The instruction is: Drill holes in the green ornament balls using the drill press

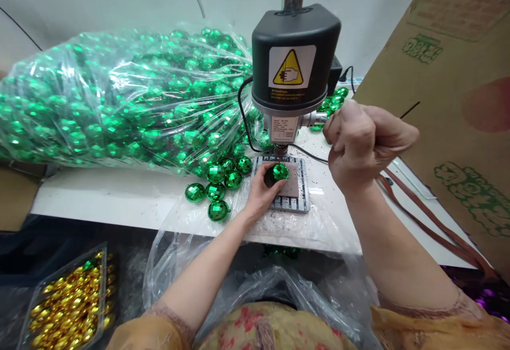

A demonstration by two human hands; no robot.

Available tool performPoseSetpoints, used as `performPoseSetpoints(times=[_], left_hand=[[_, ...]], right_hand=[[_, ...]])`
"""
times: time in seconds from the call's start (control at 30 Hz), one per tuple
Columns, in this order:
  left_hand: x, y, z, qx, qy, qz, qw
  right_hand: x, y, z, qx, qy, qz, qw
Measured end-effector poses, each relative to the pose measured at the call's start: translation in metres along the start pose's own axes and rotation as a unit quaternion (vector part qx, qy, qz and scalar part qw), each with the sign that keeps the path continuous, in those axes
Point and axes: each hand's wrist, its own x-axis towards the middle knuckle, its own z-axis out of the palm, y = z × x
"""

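Plastic film (167,262), clear and crumpled, drapes over the white tabletop's (99,196) front edge. Clear rigid plastic bin (104,265) sits low, off the front-left corner: mostly shiny gold balls (67,307), bit of green near its far rim. Shiny purple pieces (488,294) low at right; can't tell what holds them.

Left hand (261,193): thumb and fingers pinching a green faceted metallic ball (281,171), at the pinkish square pad (292,186) on the grey slotted metal base plate (303,201), inboard of the front edge's middle. Ball is right below the chuck of the black-and-silver drill press (295,47); can't tell if a bit touches it. Dark specks around the plate.

Right hand (358,137): fist wrapped round the silver metal lever (319,119). That forearm blocks part of the tabletop's right side. Brown strap (434,209) runs along the right edge; tan cardboard box (458,127) with green print crowds that edge.

Loose green faceted balls (215,173) cluster left of the plate. Behind them, big clear plastic bag (119,100), stuffed with green balls, sprawls over the back-left corner. Drill head hides what's behind; more green balls (333,103) show past it, near the back edge.
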Motion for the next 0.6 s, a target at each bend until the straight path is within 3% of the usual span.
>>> performPoseSetpoints(times=[0.1,0.4,0.6], left_hand=[[0.000,-0.002,0.000,-0.001,-0.001,0.000,1.000],[-0.001,-0.001,0.001,0.002,0.002,0.000,1.000],[-0.001,0.000,0.001,0.009,0.005,0.011,1.000]], right_hand=[[-0.003,0.005,0.001,0.035,0.044,-0.047,0.997],[-0.008,0.013,0.004,0.042,0.059,-0.069,0.995],[-0.008,0.022,0.008,0.058,0.074,-0.157,0.983]])
